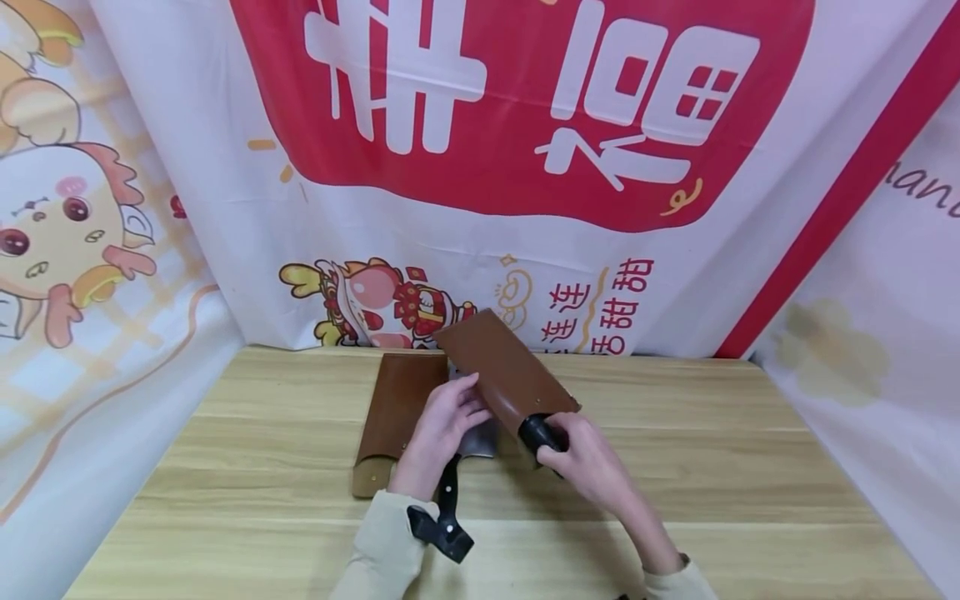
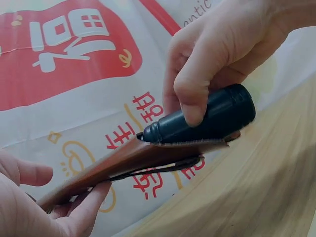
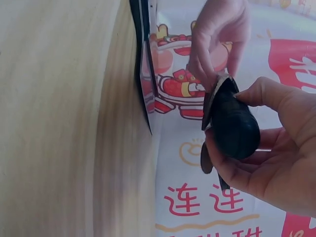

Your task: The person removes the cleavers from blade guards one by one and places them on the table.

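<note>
My right hand (image 1: 588, 462) grips a thick black knife handle (image 2: 212, 116), its thumb laid along the side. The handle sticks out of the mouth of a brown leather sheath (image 1: 513, 367), which is held tilted above the table; any blade is hidden inside. My left hand (image 1: 446, 421) holds the sheath near its far end and edge, fingers beneath and thumb on the other side. Under and beside the left hand lies a cleaver (image 1: 480, 442) with a broad metal blade and a riveted black handle (image 1: 448, 492). The left forearm partly covers it.
A second brown leather sheath (image 1: 397, 400) lies flat left of the cleaver, its flap (image 1: 372, 477) toward the front. The wooden table (image 1: 712, 475) ends at a printed cloth backdrop (image 1: 480, 250), with cloth along both sides. A black strap (image 1: 423, 525) crosses the left sleeve.
</note>
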`<state>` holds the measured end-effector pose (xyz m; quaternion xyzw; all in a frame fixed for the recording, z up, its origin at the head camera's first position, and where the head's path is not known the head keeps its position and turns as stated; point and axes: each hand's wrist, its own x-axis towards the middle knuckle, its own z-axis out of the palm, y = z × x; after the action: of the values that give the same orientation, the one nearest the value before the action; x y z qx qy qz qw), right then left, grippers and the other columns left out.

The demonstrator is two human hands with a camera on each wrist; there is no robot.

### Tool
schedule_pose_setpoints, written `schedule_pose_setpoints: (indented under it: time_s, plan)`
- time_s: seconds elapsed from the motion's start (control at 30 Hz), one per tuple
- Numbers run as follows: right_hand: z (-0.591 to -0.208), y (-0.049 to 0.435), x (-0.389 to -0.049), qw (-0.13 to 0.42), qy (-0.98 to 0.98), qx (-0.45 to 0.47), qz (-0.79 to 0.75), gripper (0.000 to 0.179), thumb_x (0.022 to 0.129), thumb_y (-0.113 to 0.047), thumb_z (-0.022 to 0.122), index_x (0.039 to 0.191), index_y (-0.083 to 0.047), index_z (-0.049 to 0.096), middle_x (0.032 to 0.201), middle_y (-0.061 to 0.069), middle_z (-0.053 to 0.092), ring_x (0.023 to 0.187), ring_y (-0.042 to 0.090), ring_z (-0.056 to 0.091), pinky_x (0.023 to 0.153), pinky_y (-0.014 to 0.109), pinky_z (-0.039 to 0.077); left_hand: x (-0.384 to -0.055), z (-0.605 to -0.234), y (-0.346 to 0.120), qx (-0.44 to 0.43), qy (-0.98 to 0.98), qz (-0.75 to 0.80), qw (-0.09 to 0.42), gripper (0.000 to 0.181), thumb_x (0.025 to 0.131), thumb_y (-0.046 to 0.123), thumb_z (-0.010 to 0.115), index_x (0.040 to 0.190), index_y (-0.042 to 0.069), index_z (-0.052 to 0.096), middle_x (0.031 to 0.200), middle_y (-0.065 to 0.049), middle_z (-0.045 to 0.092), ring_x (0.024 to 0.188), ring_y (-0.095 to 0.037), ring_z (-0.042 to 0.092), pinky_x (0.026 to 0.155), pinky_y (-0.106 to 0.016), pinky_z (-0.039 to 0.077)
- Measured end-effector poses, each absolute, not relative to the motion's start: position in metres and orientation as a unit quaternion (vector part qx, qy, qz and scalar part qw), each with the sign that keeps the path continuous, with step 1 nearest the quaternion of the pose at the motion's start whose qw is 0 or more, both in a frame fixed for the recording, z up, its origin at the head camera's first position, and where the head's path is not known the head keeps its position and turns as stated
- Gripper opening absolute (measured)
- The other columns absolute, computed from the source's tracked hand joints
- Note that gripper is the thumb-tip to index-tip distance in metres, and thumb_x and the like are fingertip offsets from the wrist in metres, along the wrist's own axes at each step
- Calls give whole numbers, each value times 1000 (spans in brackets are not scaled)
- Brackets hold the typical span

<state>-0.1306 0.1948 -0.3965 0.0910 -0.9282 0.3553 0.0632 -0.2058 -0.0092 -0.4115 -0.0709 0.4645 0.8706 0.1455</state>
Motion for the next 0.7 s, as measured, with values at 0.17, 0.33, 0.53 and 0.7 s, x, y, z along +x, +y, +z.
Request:
schedule_pose_setpoints:
  time_s: [0.17,0.33,0.53,0.7]
  plan:
    - [-395,203,-132,60,-924,98,366,30,81,-5,73,111,-1,73,105,10,69,88,20,59,77,37,51,-207,-413,-7,-96,455,876,129,39,106,11,58,139,-9,47,124,-21,65,104,-26,67,107,-54,48]
    - [-395,209,-134,56,-914,96,390,29,84,-2,73,113,-2,73,108,10,71,90,20,61,79,37,52,-205,-414,-6,-108,443,881,124,39,105,9,59,139,-9,48,128,-23,62,107,-29,65,109,-55,45]
    - [-399,209,-138,82,-905,98,407,29,85,-1,74,114,-3,74,105,9,73,90,20,63,79,36,53,-202,-413,-6,-119,431,889,106,39,105,7,60,138,-10,50,134,-26,59,111,-31,65,108,-54,46]
    - [-401,207,-140,95,-885,64,451,27,90,-4,76,116,-5,75,109,11,73,93,22,63,77,33,53,-202,-413,-6,-138,401,901,87,42,103,6,63,140,-9,50,134,-24,59,110,-29,66,104,-47,50]
